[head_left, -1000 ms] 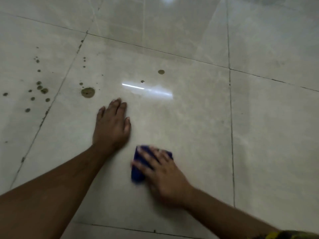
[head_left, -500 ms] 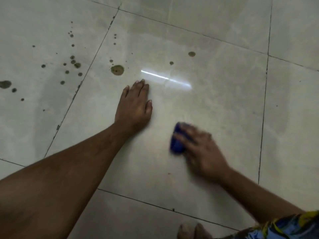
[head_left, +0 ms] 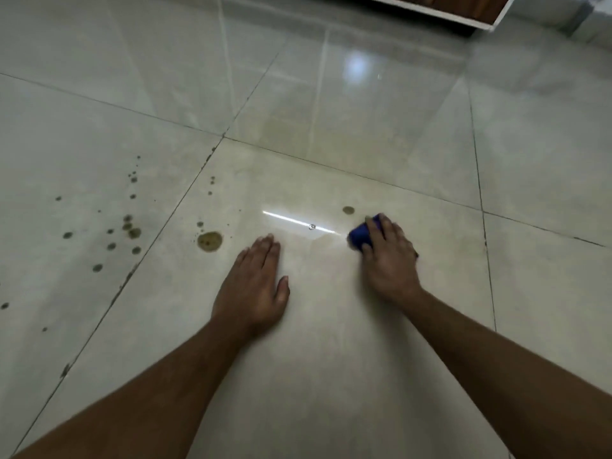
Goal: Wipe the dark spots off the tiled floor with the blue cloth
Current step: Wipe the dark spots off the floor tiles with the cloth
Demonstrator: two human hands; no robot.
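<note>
My left hand lies flat, palm down, fingers together and pointing away from me, thumb splayed to the right. Its bare forearm runs back toward the lower left. My right hand reaches farther forward, palm down, fingers curled and pressing on a blue cloth, slightly blurred. Its bare forearm stretches back to the lower right. The two hands sit apart.

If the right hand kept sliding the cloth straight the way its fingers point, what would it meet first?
Most likely the small dark spot, just ahead of the blue cloth under the right hand; beyond that the tile looks bare.
</note>
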